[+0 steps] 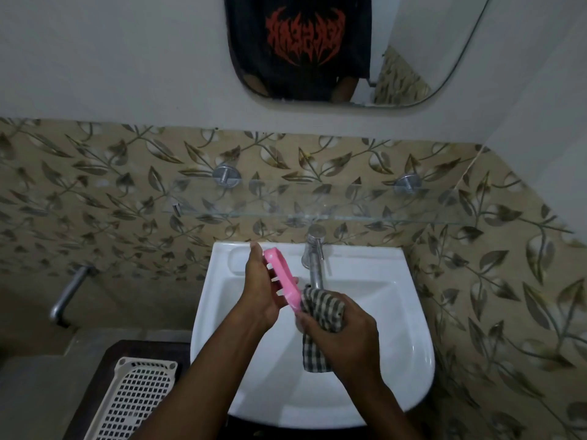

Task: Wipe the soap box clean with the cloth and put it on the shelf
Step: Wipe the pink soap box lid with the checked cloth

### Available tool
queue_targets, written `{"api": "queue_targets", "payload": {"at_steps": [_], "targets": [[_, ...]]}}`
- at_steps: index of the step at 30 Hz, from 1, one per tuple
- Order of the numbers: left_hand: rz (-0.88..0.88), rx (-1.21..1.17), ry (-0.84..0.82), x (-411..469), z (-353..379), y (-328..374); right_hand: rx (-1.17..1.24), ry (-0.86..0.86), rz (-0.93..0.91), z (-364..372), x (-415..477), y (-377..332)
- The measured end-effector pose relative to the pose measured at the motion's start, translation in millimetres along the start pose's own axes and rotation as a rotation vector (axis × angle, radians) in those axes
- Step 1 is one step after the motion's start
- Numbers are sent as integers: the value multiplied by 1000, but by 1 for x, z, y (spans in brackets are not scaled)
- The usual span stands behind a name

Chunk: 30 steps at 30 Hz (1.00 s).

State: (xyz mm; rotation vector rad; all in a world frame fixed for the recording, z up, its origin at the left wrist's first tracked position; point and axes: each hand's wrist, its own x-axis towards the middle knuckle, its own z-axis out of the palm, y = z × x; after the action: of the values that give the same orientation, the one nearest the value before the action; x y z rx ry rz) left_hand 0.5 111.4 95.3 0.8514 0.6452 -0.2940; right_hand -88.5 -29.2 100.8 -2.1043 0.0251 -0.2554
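**Holding the soap box and cloth over the basin**

Gripping the pink soap box (283, 278) in my left hand (263, 287), I am keeping it tilted on edge above the white sink (397, 319), my fingers wrapping around its far side and my palm cupping the near side. Small white feet are showing along the edge facing my palm. My right hand (344, 338) is closing around a checked cloth (320, 315), bunching it in my fist so the upper part is pressing against the lower end of the soap box while a loose tail is hanging down below my hand. Both hands are working just in front of the metal tap (314, 255). The glass shelf (317, 204) is sitting on the leaf-patterned tile wall above the tap, well apart from the soap box. A cream plastic basket (133, 398) is lying to my lower left, beside the sink.
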Motion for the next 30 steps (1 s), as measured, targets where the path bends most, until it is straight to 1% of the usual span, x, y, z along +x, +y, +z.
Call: {"api": "queue_targets", "payload": {"at_steps": [2, 4, 7, 11, 15, 18, 20, 24, 26, 28, 30], "targets": [[54, 18, -36, -3, -2, 5, 166, 36, 77, -6, 6, -3], [75, 35, -113, -6, -4, 7, 282, 23, 121, -11, 11, -8], [71, 25, -211, -15, -2, 4, 381, 33, 177, -13, 12, -14], [92, -55, -283, -21, 0, -7, 473, 19, 257, -5, 7, -17], [-20, -228, -349, -25, -1, -11, 453, -93, 229, -7, 5, -21], [-40, -318, -381, -22, -5, -11, 473, -111, 115, -22, 11, -31], [-36, -350, -400, -21, -7, -11, 399, -81, 19, -33, 22, -38], [-29, -340, -466, -9, -11, -19, -8, 48, -308, -48, 51, -50], [-65, -361, -467, -7, -9, -22, -143, 50, -436, -49, 59, -60], [-76, -308, -436, -9, -8, -22, -275, 15, -499, -48, 65, -71], [-57, -273, -436, -10, -6, -23, -315, -11, -479, -45, 74, -79]]}}
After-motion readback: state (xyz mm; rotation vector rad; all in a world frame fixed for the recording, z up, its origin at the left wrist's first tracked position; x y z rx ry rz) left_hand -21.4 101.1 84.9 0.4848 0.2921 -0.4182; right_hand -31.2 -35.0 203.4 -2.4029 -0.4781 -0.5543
